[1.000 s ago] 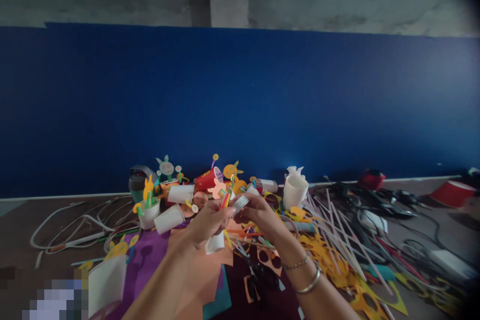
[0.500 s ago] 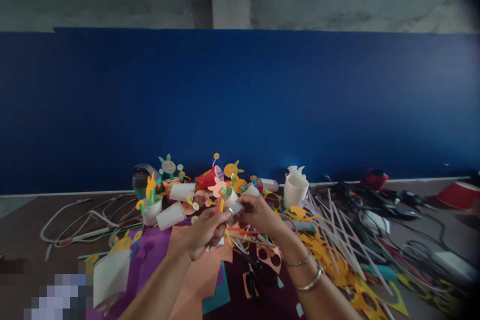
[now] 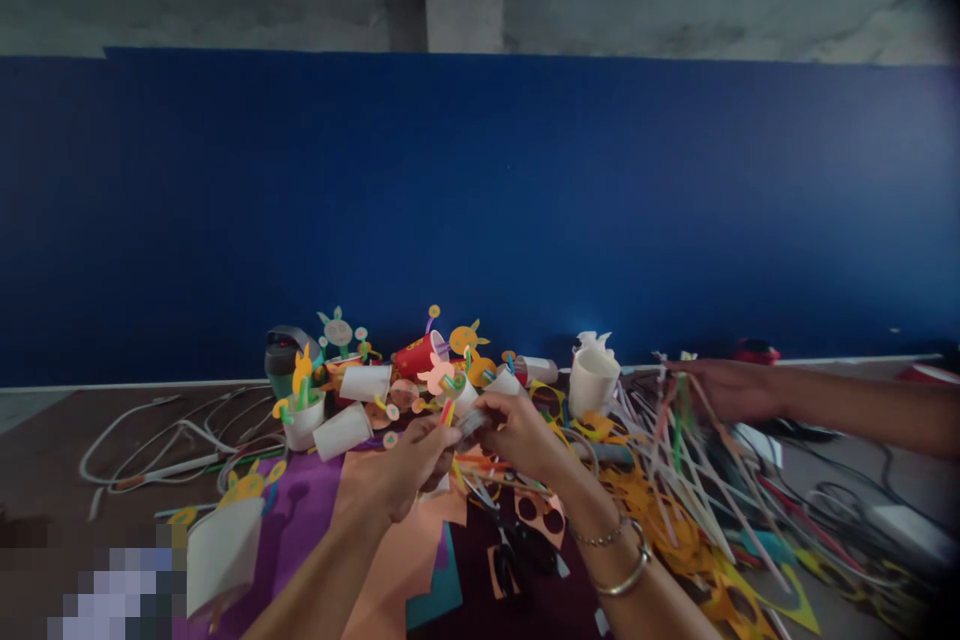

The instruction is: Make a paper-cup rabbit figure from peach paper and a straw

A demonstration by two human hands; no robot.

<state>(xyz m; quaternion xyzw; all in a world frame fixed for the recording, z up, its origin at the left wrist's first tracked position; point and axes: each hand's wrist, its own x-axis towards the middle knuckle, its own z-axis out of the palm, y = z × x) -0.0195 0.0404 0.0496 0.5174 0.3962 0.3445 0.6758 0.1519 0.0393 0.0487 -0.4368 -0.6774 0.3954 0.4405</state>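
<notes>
My left hand (image 3: 411, 468) is closed around thin red and yellow straws (image 3: 448, 412), whose ends poke up past the thumb. Fingers pinched, my right hand (image 3: 519, 435) meets it from the right. A small shiny grey piece (image 3: 470, 423), perhaps clear tape, is between the two hands at my right fingertips. Just behind are a pink paper cutout (image 3: 437, 376) and white paper cups (image 3: 365, 383) with straws and paper faces. Black-handled scissors (image 3: 504, 545) lie below my hands on dark paper. My fingers hide part of what they hold.
From the right another person's hand (image 3: 724, 390) reaches over long pale straws (image 3: 709, 480). Yellow paper scraps (image 3: 667, 520) spread in front of them. A white cup (image 3: 223, 560) stands at the front left by purple paper (image 3: 300, 510). Cables (image 3: 161, 465) lie at left, and a blue wall (image 3: 480, 200) rises behind.
Another person's hand has come in from the right and is among the straws, some of which are now lifted. My hands stay together, with only slight finger movement.
</notes>
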